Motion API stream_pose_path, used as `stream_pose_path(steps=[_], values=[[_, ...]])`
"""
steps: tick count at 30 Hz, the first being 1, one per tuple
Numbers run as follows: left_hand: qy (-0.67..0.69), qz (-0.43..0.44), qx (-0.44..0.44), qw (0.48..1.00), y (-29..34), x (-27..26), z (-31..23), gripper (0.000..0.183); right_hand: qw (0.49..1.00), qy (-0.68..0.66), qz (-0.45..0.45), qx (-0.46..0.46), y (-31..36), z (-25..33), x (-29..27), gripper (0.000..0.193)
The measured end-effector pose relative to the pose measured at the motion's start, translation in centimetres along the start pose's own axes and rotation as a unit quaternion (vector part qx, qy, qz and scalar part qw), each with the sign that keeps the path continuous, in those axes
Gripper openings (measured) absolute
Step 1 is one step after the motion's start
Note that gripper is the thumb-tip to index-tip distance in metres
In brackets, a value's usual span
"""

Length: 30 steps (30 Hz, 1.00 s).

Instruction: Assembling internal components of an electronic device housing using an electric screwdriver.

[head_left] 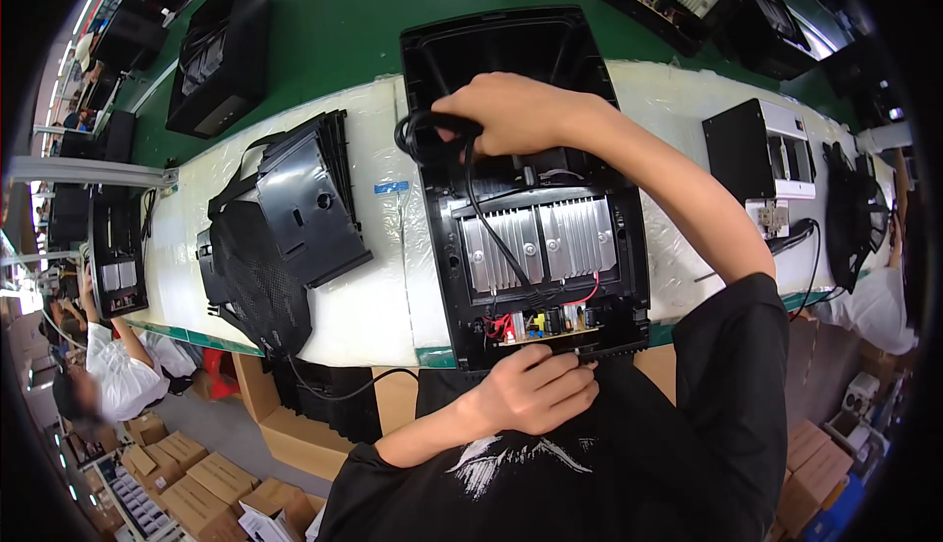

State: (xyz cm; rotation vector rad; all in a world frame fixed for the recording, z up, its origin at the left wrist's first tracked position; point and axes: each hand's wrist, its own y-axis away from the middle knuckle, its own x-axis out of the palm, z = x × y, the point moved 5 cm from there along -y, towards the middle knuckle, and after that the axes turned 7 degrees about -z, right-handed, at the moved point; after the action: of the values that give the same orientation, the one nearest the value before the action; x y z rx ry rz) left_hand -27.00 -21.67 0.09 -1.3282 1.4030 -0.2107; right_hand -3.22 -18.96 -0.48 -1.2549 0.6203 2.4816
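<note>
Black looped cable [437, 141] is being clasped upper-centre by right hand [506, 115], fingers curled; left hand [535, 390] is being held lower-centre, fingers bunched, pinch unclear.

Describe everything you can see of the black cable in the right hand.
The black cable looks smooth and flexible, as if sheathed in rubber or plastic. Part of it is gathered into a looped bundle in the grip of the right hand, above the black housing. A single strand hangs from there, slanting down to the right across the silvery finned heat sinks. Whether it touches them, and where its ends lie, I can't tell.
</note>
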Motion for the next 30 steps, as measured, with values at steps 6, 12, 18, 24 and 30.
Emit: stream_pose_path(steps=[6,12,18,24,30], values=[[0.049,-0.014,-0.065,0.997,-1.0,-2.1,4.4,0.017,0.881,0.104,-0.425,-0.179,8.3,4.8,-8.0,0.028],[0.007,0.076,-0.197,0.977,-1.1,-3.3,6.6,0.026,0.861,0.144,-0.483,-0.058,16.4,4.1,-7.7,0.028],[0.064,-0.037,-0.239,0.968,-0.9,-5.2,7.3,0.026,0.889,0.086,-0.446,-0.058,21.4,3.4,-5.4,0.029],[0.06,0.087,-0.18,0.978,-3.8,-4.9,10.7,0.031,0.84,-0.01,-0.542,0.028,21.5,3.7,-4.7,0.033],[0.139,0.148,-0.232,0.951,-3.6,-3.9,12.5,0.023,0.599,0.241,-0.762,0.06,22.7,8.2,-1.7,0.09]])
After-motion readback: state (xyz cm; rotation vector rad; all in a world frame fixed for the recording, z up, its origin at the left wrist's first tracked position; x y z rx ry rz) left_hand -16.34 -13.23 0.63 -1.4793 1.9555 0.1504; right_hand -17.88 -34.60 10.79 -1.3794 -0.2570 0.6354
